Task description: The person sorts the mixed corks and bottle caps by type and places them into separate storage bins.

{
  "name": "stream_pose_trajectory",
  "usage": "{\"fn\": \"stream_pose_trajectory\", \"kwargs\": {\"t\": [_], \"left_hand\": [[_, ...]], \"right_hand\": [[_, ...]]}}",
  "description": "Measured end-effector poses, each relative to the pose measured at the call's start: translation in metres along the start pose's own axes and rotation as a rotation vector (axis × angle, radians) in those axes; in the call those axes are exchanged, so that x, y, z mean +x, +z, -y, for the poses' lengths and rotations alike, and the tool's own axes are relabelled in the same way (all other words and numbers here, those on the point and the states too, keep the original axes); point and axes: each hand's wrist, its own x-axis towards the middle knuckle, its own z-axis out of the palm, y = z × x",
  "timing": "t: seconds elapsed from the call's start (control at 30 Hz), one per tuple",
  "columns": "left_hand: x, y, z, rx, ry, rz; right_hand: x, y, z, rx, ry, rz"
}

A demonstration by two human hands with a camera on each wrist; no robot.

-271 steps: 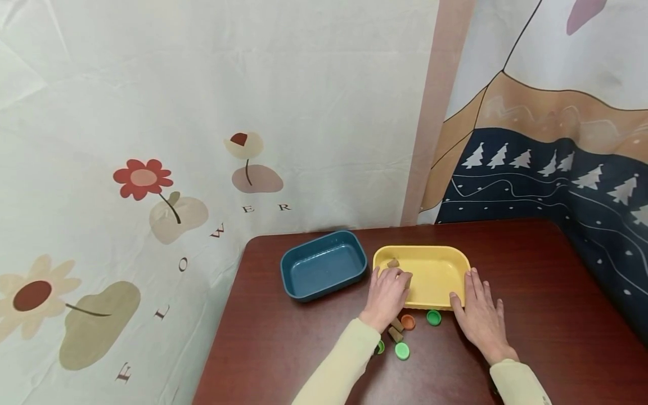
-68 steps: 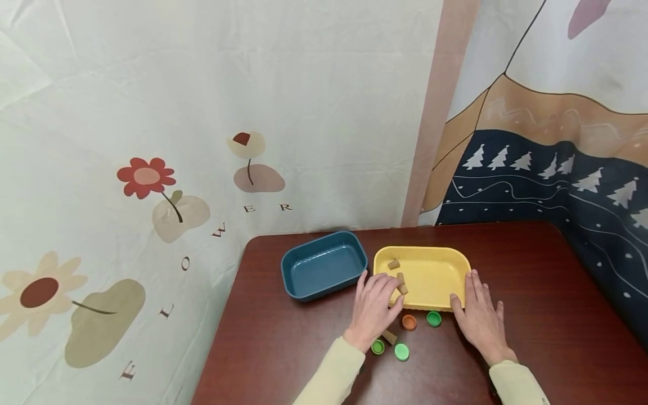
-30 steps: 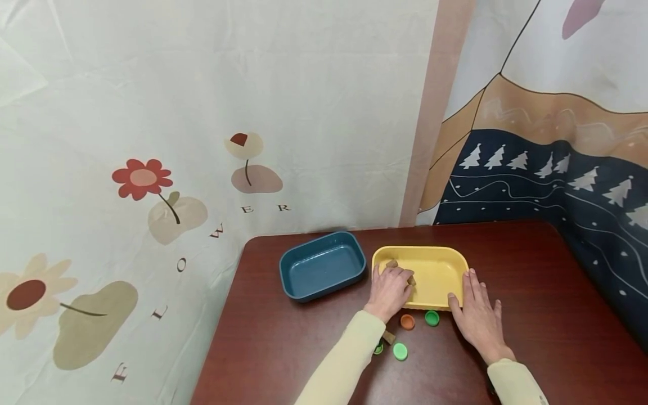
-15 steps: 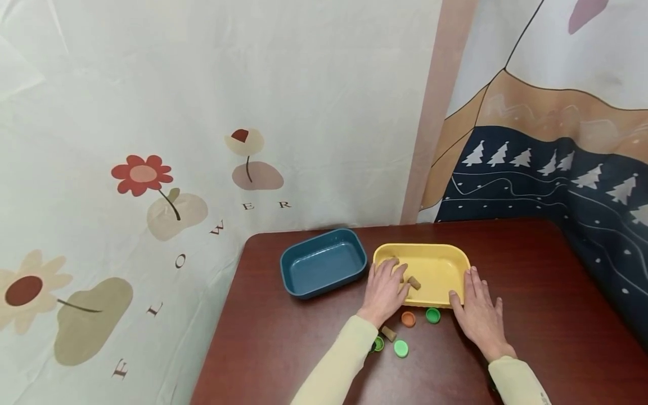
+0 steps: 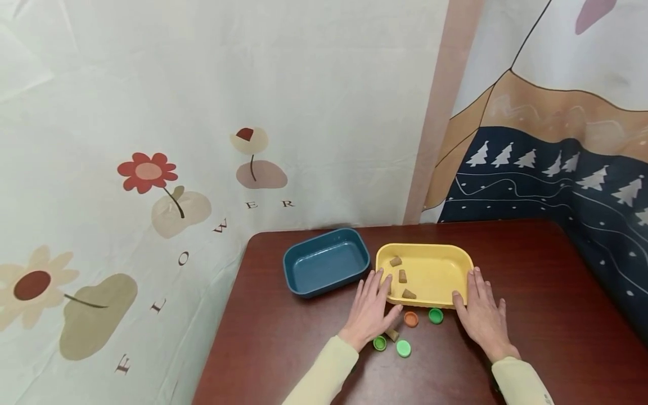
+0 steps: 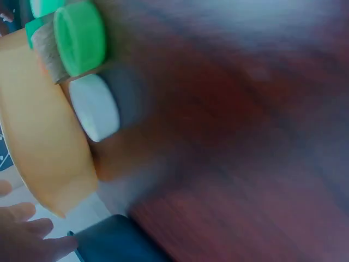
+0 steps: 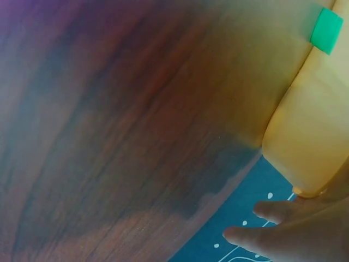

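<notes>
In the head view my left hand (image 5: 365, 318) lies at the near left corner of the yellow tray (image 5: 440, 274), fingers spread and fairly straight, gripping nothing visible. Several brown corks lie in the tray's left half: a far cork (image 5: 396, 261), a middle cork (image 5: 402, 276), a near cork (image 5: 409, 294), and one partly hidden by my left fingers. My right hand (image 5: 483, 320) rests on the tray's right front edge, fingers extended. Another cork (image 5: 392, 334) is on the table beside my left hand, partly covered.
Before the tray lie an orange cap (image 5: 411, 319), a dark green cap (image 5: 435, 315), a green cap (image 5: 379, 343) and a light green cap (image 5: 403, 349). A pale cap (image 6: 95, 106) shows in the left wrist view. A blue tray (image 5: 326, 263) stands left on the brown table (image 5: 430, 377).
My left hand has drawn back left and nearer from inside the yellow tray, uncovering corks. Since the oldest frame, one cork fewer shows on the table. My right hand has stayed put.
</notes>
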Motion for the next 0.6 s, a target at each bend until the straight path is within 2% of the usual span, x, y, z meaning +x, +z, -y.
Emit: {"fn": "stream_pose_trajectory", "kwargs": {"t": [0.13, 0.3, 0.43, 0.6], "left_hand": [[-0.014, -0.002, 0.006, -0.044, -0.033, 0.094], [-0.02, -0.005, 0.014, -0.071, -0.065, 0.18], [-0.021, -0.005, 0.016, -0.093, -0.069, 0.199], [-0.022, -0.006, 0.019, -0.138, -0.068, 0.186]], "right_hand": [[0.001, 0.0, -0.001, 0.001, -0.003, 0.003], [0.001, 0.0, -0.002, 0.015, -0.004, -0.01], [-0.003, 0.001, -0.002, 0.043, -0.032, -0.089], [-0.013, 0.003, 0.013, 0.024, -0.156, -0.207]]}}
